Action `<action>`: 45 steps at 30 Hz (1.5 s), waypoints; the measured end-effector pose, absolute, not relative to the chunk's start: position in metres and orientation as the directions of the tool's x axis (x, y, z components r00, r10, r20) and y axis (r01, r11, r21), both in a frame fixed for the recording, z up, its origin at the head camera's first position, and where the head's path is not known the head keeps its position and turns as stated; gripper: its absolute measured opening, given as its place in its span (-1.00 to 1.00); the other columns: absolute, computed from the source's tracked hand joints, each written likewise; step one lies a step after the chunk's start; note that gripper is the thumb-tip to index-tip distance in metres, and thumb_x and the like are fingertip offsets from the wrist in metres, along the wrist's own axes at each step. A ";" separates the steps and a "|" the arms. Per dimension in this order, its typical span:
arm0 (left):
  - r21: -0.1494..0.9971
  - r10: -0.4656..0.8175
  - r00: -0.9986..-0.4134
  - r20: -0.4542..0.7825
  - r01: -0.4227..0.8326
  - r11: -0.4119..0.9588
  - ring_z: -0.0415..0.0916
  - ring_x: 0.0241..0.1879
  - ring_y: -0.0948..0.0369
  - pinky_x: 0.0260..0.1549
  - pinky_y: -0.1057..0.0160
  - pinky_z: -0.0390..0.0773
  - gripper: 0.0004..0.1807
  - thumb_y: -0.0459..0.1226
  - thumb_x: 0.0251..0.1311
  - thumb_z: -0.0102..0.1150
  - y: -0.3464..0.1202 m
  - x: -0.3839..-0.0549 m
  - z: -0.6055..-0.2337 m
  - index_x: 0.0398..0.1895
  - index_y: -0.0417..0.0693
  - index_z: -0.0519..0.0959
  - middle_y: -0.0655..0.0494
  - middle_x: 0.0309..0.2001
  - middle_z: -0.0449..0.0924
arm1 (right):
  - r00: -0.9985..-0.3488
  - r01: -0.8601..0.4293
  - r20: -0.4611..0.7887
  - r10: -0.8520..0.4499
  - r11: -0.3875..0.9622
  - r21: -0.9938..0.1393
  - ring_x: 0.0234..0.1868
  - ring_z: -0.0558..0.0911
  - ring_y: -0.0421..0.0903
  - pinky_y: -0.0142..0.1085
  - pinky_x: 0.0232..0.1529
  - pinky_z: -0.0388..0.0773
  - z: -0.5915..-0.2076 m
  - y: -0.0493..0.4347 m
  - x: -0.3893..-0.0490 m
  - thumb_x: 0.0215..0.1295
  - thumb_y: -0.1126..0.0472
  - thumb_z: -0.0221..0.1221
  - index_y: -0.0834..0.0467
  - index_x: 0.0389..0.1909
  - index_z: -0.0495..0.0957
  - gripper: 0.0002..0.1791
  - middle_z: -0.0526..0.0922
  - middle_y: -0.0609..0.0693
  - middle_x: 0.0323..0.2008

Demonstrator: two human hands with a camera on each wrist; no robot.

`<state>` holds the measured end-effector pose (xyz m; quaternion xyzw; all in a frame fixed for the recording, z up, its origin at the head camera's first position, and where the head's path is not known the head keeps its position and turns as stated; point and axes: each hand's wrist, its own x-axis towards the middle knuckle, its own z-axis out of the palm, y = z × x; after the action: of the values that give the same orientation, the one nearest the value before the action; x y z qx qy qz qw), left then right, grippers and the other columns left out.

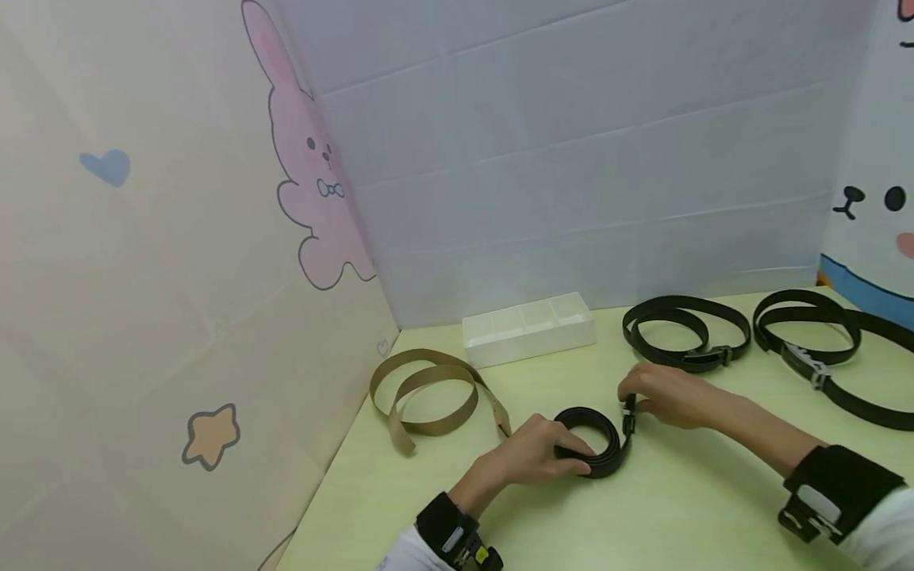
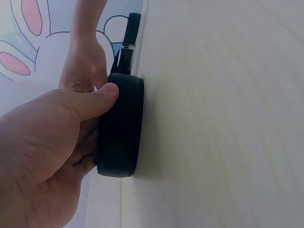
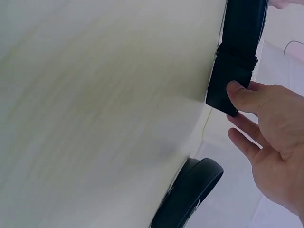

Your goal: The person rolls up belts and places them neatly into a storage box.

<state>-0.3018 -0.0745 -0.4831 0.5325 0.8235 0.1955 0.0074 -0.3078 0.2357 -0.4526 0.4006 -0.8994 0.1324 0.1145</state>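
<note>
Sitting beyond the coiled belt point(image 1: 612, 446) is a divided tray point(image 1: 531, 343).

Bare pale-yellow tabletop point(image 1: 643, 523) lies open in front, between the two forearms. A second free strip runs behind the rolled black belt point(image 1: 612, 444), as far back as the white compartment tray point(image 1: 531, 346). The left hand point(image 1: 531, 452) blocks the roll's left side, and the right hand point(image 1: 667, 394) its buckle end. A looped tan belt point(image 1: 457, 370) narrows the way left, its tip close to the left hand. Behind the right hand, two looped black belts, one near the middle point(image 1: 707, 361), one farther right point(image 1: 803, 361), stand almost together. Sheeted walls point(image 1: 571, 159) close off the back and left.
</note>
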 end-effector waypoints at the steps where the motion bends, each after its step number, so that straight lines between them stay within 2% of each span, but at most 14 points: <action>1: 0.328 0.884 -0.427 0.191 0.877 0.352 0.77 -0.05 0.54 -0.09 0.71 0.52 -0.74 -0.17 0.51 0.50 -0.073 -0.302 -0.483 0.16 0.04 0.89 0.22 0.07 0.94 | -0.651 -0.754 0.317 -0.690 0.635 -0.165 0.00 0.80 0.08 -0.11 -0.05 0.79 -0.453 0.233 -0.310 0.20 0.49 0.57 0.05 -0.13 0.84 -0.68 0.88 -0.08 -0.10; 7: 0.327 0.890 -0.420 0.179 0.878 0.349 0.61 -0.21 0.68 -0.22 0.74 0.40 -0.74 -0.16 0.50 0.50 -0.067 -0.300 -0.481 0.16 0.04 0.89 0.22 0.05 0.94 | -0.619 -0.781 0.371 -0.693 0.594 -0.192 0.23 0.80 0.25 0.13 0.16 0.78 -0.461 0.216 -0.317 0.23 0.60 0.48 0.10 0.01 0.80 -0.57 0.84 0.16 0.22; 11: 0.320 0.888 -0.423 0.181 0.879 0.354 0.40 -0.40 0.72 -0.33 0.71 0.32 -0.74 -0.16 0.51 0.50 -0.066 -0.300 -0.481 0.16 0.05 0.89 0.22 0.04 0.94 | -0.673 -0.731 0.379 -0.635 0.650 -0.210 0.31 0.76 0.30 0.18 0.22 0.75 -0.461 0.213 -0.311 0.28 0.53 0.49 0.18 0.18 0.76 -0.54 0.76 0.24 0.35; 13: 0.317 0.887 -0.425 0.179 0.879 0.357 0.28 -0.50 0.70 -0.38 0.68 0.27 -0.74 -0.15 0.51 0.49 -0.066 -0.300 -0.481 0.16 0.05 0.89 0.23 0.03 0.94 | -0.713 -0.689 0.381 -0.589 0.690 -0.222 0.22 0.80 0.26 0.13 0.15 0.77 -0.459 0.215 -0.305 0.32 0.44 0.52 0.22 0.17 0.76 -0.59 0.79 0.23 0.27; 15: 0.310 0.887 -0.426 0.176 0.879 0.361 0.17 -0.58 0.65 -0.43 0.66 0.22 -0.74 -0.14 0.53 0.48 -0.066 -0.299 -0.481 0.17 0.06 0.89 0.23 0.04 0.94 | -0.754 -0.644 0.374 -0.540 0.722 -0.255 -0.04 0.83 0.07 -0.03 -0.05 0.78 -0.455 0.217 -0.297 0.37 0.37 0.51 0.21 0.03 0.78 -0.74 0.85 0.12 0.02; 18: 0.305 0.888 -0.427 0.170 0.880 0.365 0.18 -0.58 0.67 -0.40 0.68 0.24 -0.74 -0.14 0.53 0.47 -0.066 -0.298 -0.479 0.17 0.07 0.89 0.23 0.05 0.94 | -0.815 -0.573 0.334 -0.474 0.746 -0.339 -0.42 0.63 -0.25 -0.27 -0.34 0.59 -0.449 0.220 -0.282 0.44 0.31 0.46 0.16 -0.23 0.78 -0.96 0.77 -0.12 -0.37; 21: 0.306 0.885 -0.432 0.172 0.878 0.369 0.27 -0.54 0.68 -0.35 0.71 0.28 -0.74 -0.15 0.52 0.48 -0.066 -0.297 -0.476 0.17 0.05 0.89 0.22 0.06 0.94 | -0.879 -0.476 0.217 -0.425 0.742 -0.473 -0.56 0.49 -0.34 -0.35 -0.46 0.44 -0.444 0.220 -0.270 0.50 0.27 0.40 0.12 -0.40 0.76 -0.80 0.66 -0.20 -0.56; 26: 0.315 0.881 -0.441 0.173 0.872 0.374 0.28 -0.54 0.62 -0.34 0.70 0.26 -0.74 -0.17 0.51 0.50 -0.066 -0.296 -0.474 0.17 0.03 0.89 0.20 0.07 0.94 | -0.921 -0.365 0.110 -0.373 0.733 -0.574 -0.56 0.58 -0.25 -0.32 -0.44 0.49 -0.448 0.213 -0.262 0.54 0.23 0.33 0.15 -0.37 0.79 -0.78 0.72 -0.14 -0.55; 31: 0.301 0.892 -0.416 0.179 0.886 0.353 0.34 -0.47 0.71 -0.32 0.72 0.28 -0.74 -0.18 0.49 0.51 -0.063 -0.294 -0.476 0.16 0.04 0.89 0.20 0.06 0.94 | -0.926 -0.366 0.152 -0.344 0.729 -0.579 -0.49 0.55 -0.26 -0.34 -0.39 0.47 -0.454 0.207 -0.268 0.53 0.30 0.25 0.26 -0.20 0.84 -0.80 0.76 -0.14 -0.45; 34: 0.295 0.896 -0.402 0.188 0.893 0.338 0.26 -0.51 0.70 -0.37 0.70 0.24 -0.74 -0.18 0.48 0.51 -0.058 -0.293 -0.477 0.15 0.03 0.89 0.20 0.04 0.94 | -0.924 -0.375 0.169 -0.345 0.719 -0.585 -0.49 0.51 -0.25 -0.34 -0.39 0.44 -0.452 0.204 -0.273 0.55 0.31 0.24 0.26 -0.20 0.85 -0.78 0.75 -0.12 -0.44; 38: 0.258 0.899 -0.387 0.206 0.908 0.331 0.05 -0.63 0.59 -0.46 0.63 0.13 -0.74 -0.15 0.48 0.52 -0.049 -0.290 -0.477 0.15 0.06 0.90 0.24 -0.09 0.96 | -0.913 -0.399 0.174 -0.369 0.718 -0.571 -0.51 0.46 -0.26 -0.35 -0.41 0.39 -0.452 0.196 -0.275 0.54 0.20 0.33 0.15 -0.33 0.81 -0.80 0.69 -0.15 -0.49; 42: 0.207 0.899 -0.382 0.216 0.917 0.340 -0.04 -0.67 0.57 -0.50 0.61 0.10 -0.74 -0.11 0.49 0.51 -0.044 -0.288 -0.478 0.14 0.09 0.91 0.27 -0.24 0.94 | -0.896 -0.441 0.199 -0.398 0.737 -0.512 -0.55 0.42 -0.27 -0.36 -0.45 0.34 -0.453 0.189 -0.274 0.41 0.18 0.46 0.10 -0.43 0.66 -0.77 0.57 -0.16 -0.55; 45: 0.220 0.898 -0.384 0.214 0.915 0.338 -0.05 -0.69 0.57 -0.52 0.60 0.08 -0.74 -0.13 0.49 0.51 -0.044 -0.286 -0.478 0.14 0.06 0.91 0.23 -0.29 0.93 | -0.891 -0.453 0.213 -0.400 0.755 -0.475 -0.56 0.38 -0.25 -0.37 -0.48 0.30 -0.454 0.186 -0.274 0.35 0.21 0.50 0.09 -0.48 0.60 -0.72 0.51 -0.15 -0.58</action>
<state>-0.2860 -0.0439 -0.4782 0.5544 0.8176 0.1529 -0.0272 -0.2743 0.1859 -0.4536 0.2279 -0.9354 0.2657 0.0493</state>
